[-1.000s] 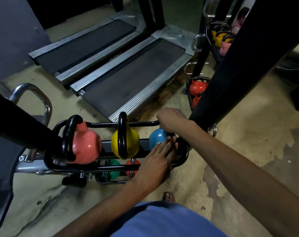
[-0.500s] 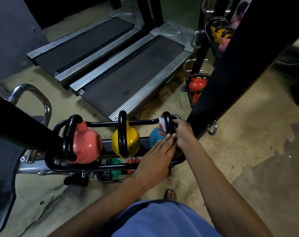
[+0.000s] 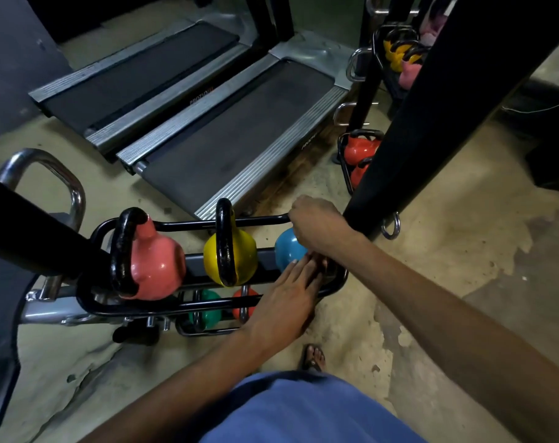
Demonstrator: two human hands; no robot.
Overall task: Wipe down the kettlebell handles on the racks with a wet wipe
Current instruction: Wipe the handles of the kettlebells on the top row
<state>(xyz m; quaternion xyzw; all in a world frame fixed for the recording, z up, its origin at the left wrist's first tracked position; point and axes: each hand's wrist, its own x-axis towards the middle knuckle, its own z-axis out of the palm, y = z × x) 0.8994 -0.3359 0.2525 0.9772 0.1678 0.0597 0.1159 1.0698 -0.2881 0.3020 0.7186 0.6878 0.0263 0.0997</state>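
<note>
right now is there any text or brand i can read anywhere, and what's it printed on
Near treadmill, print on its right side rail at the foot end: too small and blurred to read.
Far treadmill, reddish print on the rail beside its belt: upside down and blurred, unreadable.
Pink kettlebell, yellow kettlebell, blue kettlebell: no numbers or labels visible.

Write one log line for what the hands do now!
right hand closed over blue kettlebell handle | left hand flat on rack | wipe hidden
</note>
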